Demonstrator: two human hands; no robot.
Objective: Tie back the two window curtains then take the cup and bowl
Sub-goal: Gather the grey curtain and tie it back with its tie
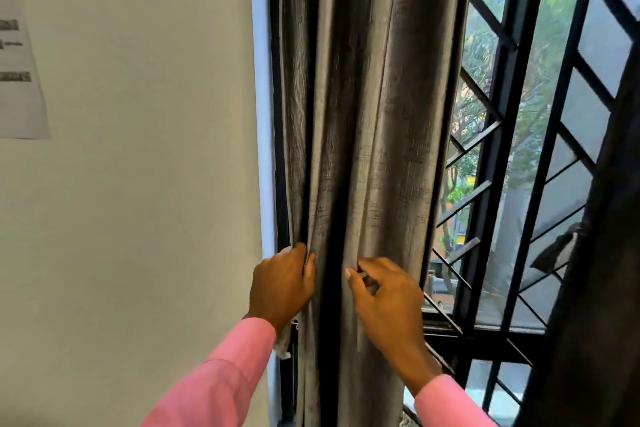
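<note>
The left hand curled its grip round gathered folds of the grey curtain beside the wall. The right hand pinched a front fold. Bunching it tight before tying would likely hold best.

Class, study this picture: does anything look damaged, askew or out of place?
One thing: a pale, ragged scrap of fabric hangs under the left hand, beside the grey curtain. Its edge looks frayed; what it belongs to is unclear.

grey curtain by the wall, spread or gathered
Gathered: the grey textured curtain hangs in narrow folds at the window's left edge, leaving the black metal grille bare.
</note>
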